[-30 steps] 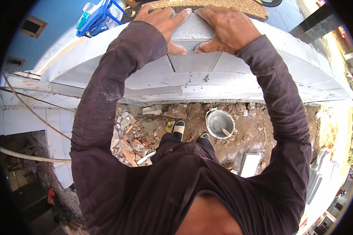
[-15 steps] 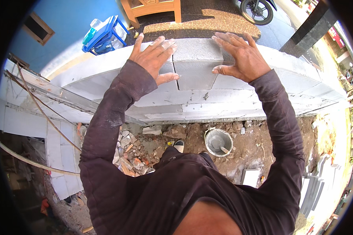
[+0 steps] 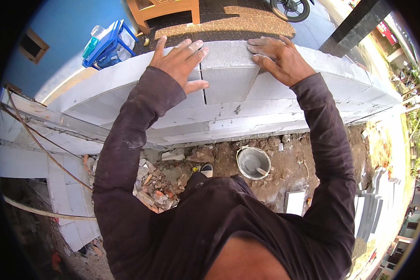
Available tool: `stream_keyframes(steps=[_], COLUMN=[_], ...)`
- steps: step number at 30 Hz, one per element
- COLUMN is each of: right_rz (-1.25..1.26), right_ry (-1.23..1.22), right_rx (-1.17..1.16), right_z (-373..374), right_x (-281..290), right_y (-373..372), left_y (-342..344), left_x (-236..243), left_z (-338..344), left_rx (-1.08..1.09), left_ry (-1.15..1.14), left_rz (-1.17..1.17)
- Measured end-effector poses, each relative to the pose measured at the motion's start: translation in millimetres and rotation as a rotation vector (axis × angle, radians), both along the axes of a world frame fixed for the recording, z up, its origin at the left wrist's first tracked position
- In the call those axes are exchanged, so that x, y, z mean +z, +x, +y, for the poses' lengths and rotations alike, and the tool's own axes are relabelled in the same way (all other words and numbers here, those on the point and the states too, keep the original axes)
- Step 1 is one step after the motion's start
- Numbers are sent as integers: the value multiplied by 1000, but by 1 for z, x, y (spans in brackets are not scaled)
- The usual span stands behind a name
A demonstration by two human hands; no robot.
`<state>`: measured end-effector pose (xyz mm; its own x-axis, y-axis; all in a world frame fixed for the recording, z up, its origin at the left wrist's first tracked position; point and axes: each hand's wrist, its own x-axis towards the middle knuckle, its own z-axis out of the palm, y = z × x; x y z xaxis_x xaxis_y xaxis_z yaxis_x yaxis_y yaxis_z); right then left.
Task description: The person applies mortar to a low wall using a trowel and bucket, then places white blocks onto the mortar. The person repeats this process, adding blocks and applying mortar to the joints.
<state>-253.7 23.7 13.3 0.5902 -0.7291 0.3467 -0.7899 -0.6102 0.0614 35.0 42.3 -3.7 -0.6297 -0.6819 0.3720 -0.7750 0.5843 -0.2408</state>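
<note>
The left grip (image 3: 176, 63), spread open, lies over the wall (image 3: 182, 114); just right of it sits the pale block (image 3: 226, 84), with the right grip (image 3: 282, 57) at its far end, loosely bent, clasping nothing.

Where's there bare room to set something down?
Right of the bucket, soil between the wall and the pale block looks mostly bare. So does the wall top between your left hand and right hand. It's crowded at left, with broken rubble.
</note>
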Motion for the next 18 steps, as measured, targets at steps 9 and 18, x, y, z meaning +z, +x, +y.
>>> stream_keyframes(steps=[9, 18], right_rz=[-132, -128], right_ry=[-50, -186], right_rx=[-33, -14], right_z=[17, 39], right_x=[2, 5], right_y=[-6, -9], left_y=[19, 74], left_x=[22, -70], left_z=[25, 118], left_rx=[-41, 159], left_ry=[-119, -151], left_rz=[265, 1113])
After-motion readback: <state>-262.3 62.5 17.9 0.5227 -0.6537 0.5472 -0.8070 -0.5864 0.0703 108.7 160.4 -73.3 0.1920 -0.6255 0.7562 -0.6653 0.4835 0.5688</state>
